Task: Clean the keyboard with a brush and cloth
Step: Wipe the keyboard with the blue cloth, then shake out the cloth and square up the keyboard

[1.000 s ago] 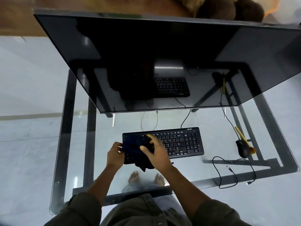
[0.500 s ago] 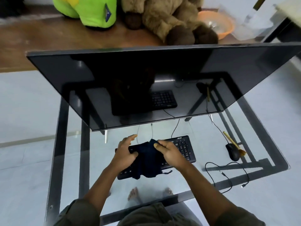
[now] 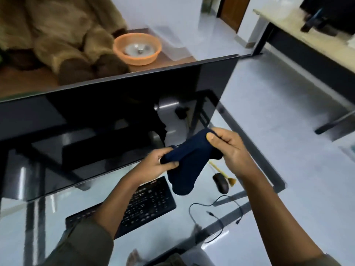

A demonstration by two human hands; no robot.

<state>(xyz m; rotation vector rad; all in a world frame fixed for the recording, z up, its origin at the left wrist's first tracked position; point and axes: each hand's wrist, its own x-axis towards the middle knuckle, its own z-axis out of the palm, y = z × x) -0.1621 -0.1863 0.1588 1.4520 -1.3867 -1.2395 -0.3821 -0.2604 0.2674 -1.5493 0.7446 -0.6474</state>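
The keyboard [image 3: 134, 206] lies untouched on the worktop [image 3: 192, 223] while the soft, limp dark-blue cloth [image 3: 189, 162] is gripped by both hands, left [image 3: 155, 166] and right [image 3: 228, 148], at its bunched ends.

Both forearms are bare from the wrist up to well past the elbow region, where olive-drab sleeves begin. The left sleeve [image 3: 84, 244] is bunched into a thick rolled cuff with a stitched hem and soft folds in the fabric; the right sleeve [image 3: 326, 260] shows only as a sliver of the same olive cloth at the bottom corner. The left hand [image 3: 153, 166] and right hand [image 3: 230, 148] carry no rings, watch or gloves, and the nails on the fingers [image 3: 210, 135] are short. Below, blurred through glass, a bare foot [image 3: 134, 256] shows beside more olive clothing.
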